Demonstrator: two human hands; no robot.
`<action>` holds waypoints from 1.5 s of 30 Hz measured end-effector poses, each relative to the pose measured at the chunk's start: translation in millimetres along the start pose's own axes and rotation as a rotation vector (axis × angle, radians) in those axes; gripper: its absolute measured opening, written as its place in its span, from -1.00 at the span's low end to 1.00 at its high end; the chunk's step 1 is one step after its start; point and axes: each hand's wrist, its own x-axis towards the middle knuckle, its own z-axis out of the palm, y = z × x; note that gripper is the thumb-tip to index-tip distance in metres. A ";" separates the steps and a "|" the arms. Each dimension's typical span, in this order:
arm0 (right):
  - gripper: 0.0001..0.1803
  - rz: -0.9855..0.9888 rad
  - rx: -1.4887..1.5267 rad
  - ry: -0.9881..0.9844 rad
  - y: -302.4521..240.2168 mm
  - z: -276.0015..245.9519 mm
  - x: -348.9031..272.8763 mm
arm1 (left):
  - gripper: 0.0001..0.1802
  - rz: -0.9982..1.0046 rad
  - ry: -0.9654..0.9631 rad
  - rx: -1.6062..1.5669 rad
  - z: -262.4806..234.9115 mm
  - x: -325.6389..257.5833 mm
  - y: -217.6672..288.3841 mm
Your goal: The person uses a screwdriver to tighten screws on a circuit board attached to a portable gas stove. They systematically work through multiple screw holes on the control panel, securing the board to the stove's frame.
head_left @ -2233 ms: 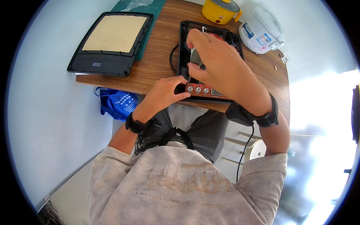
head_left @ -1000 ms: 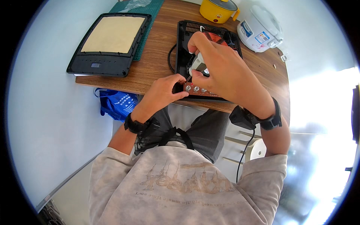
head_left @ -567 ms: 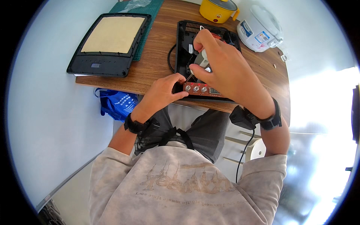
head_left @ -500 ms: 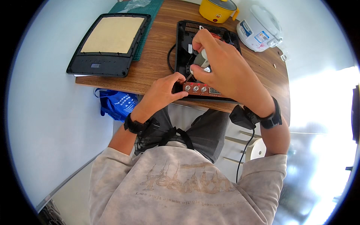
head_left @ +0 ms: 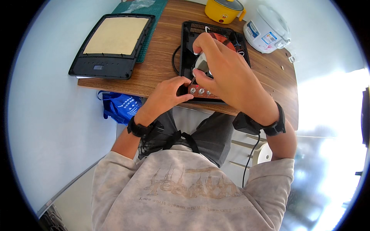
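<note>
On the table lies an opened induction cooker base [head_left: 185,46], a black housing with a copper-red coil [head_left: 228,41] partly behind my right hand. A narrow red-brown circuit board [head_left: 197,92] with small round buttons runs along its near edge. My right hand [head_left: 230,69] is closed around the thick grey-white handle of a screwdriver [head_left: 201,63], tilted with its thin shaft pointing down at the board's far left corner. My left hand [head_left: 169,92] rests at that corner, thumb and index finger apart, fingertips at the board's edge. The screwdriver's tip is hidden by the left index finger.
The cooker's black top cover [head_left: 104,71], with a beige panel, lies at the left, partly on a green cutting mat [head_left: 158,15]. A yellow electric pot [head_left: 223,11] and a white rice cooker [head_left: 266,30] stand behind. A blue bag [head_left: 121,107] hangs below the table edge.
My right hand has shifted slightly left and toward me, with the screwdriver handle turned a little. More of the coil shows now, less of the board's right side. My left hand stays put.
</note>
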 end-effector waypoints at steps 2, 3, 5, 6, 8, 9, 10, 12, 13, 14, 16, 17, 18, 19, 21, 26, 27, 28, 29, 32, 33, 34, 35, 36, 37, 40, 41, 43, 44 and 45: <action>-0.65 0.004 0.045 -0.018 -0.3 0.2 0.1 | -0.55 0.024 0.028 0.003 1.1 -1.6 -2.9; -0.65 -0.039 0.062 -0.025 0.2 1.1 0.0 | -0.56 0.037 0.042 0.004 1.2 -2.4 -4.0; -0.64 -0.114 0.093 -0.036 3.1 1.3 -2.1 | -0.56 0.021 0.010 0.007 -1.1 -0.6 -1.2; -0.65 -0.095 0.094 -0.077 0.6 -0.8 -3.4 | -0.57 0.013 -0.006 0.009 -1.8 0.3 0.0; -0.66 -0.063 0.099 -0.162 -8.0 -4.7 -5.3 | -0.56 0.041 0.020 0.002 -0.1 0.0 -1.5; -0.67 -0.079 0.087 -0.147 -7.6 -5.3 -6.2 | -0.56 0.056 0.033 -0.002 0.6 0.1 -1.8; -0.68 -0.096 0.076 -0.132 -6.2 -6.1 -7.4 | -0.55 0.047 0.026 0.012 0.0 -0.1 -1.5; -0.66 -0.089 0.079 -0.085 -3.8 -11.3 -11.6 | -0.54 0.031 0.011 0.038 -1.8 -0.1 0.4; -0.64 -0.067 0.094 -0.055 -3.8 -16.4 -14.5 | -0.56 0.028 -0.006 0.013 -3.1 0.0 0.9; -0.62 -0.045 0.110 -0.025 -3.4 -21.4 -18.6 | -0.57 0.024 -0.024 -0.011 -4.5 0.7 1.4; -0.60 0.027 0.076 0.063 -1.9 -31.0 -31.5 | -0.63 0.013 -0.057 -0.039 -7.3 2.9 1.8; -0.60 0.063 0.059 0.107 -1.2 -35.6 -38.9 | -0.67 0.006 -0.073 -0.042 -9.1 4.4 1.2; -0.60 0.093 0.058 0.141 0.8 -38.9 -46.5 | -0.71 -0.002 -0.089 -0.045 -11.0 5.7 0.9; -0.61 0.129 0.056 0.179 3.5 -41.3 -56.0 | -0.74 0.044 -0.071 0.035 -13.1 7.9 1.5; -0.62 0.221 0.090 0.242 5.0 -43.5 -74.1 | -0.80 0.138 -0.034 0.194 -17.6 11.9 3.5; -0.62 0.331 0.237 0.428 11.9 -36.6 -120.4 | -0.83 0.195 -0.102 0.384 -25.1 24.2 9.2; -0.61 0.363 0.286 0.454 12.8 -34.2 -129.4 | -0.84 0.206 -0.114 0.419 -25.8 26.6 11.2; -0.60 0.395 0.335 0.483 13.5 -31.8 -137.8 | -0.85 0.214 -0.131 0.458 -27.4 28.8 14.6; -0.59 0.426 0.386 0.512 14.1 -29.7 -145.4 | -0.86 0.222 -0.149 0.497 -29.3 31.0 18.6; -0.57 0.474 0.443 0.515 15.6 -24.8 -164.4 | -0.89 0.281 -0.166 0.569 -28.4 36.8 23.0; -0.57 0.485 0.454 0.523 16.4 -22.6 -168.4 | -0.89 0.306 -0.167 0.585 -27.7 38.6 24.0; -0.57 0.496 0.462 0.531 17.1 -20.9 -172.3 | -0.88 0.313 -0.179 0.602 -26.7 40.4 25.7; -0.57 0.507 0.471 0.538 17.7 -19.8 -175.4 | -0.87 0.319 -0.192 0.620 -25.6 41.7 27.5; -0.56 0.516 0.491 0.546 18.2 -19.0 -177.7 | -0.86 0.325 -0.205 0.638 -24.7 42.7 29.0; -0.56 0.525 0.511 0.555 18.6 -17.8 -180.4 | -0.85 0.334 -0.199 0.635 -23.2 43.0 29.5; -0.56 0.524 0.515 0.560 21.8 -18.3 -187.0 | -0.85 0.328 -0.192 0.648 -21.1 42.7 27.4; -0.56 0.518 0.506 0.557 22.8 -18.8 -188.5 | -0.85 0.306 -0.198 0.667 -21.3 43.1 26.7; -0.58 0.534 0.511 0.608 21.6 -18.8 -190.8 | -0.84 0.258 -0.190 0.657 -24.1 43.7 26.7; -0.59 0.541 0.512 0.634 21.4 -19.0 -191.8 | -0.84 0.233 -0.178 0.628 -26.6 43.8 27.5; -0.60 0.535 0.571 0.696 22.8 -18.6 -193.8 | -0.84 0.209 -0.165 0.599 -28.9 43.7 29.2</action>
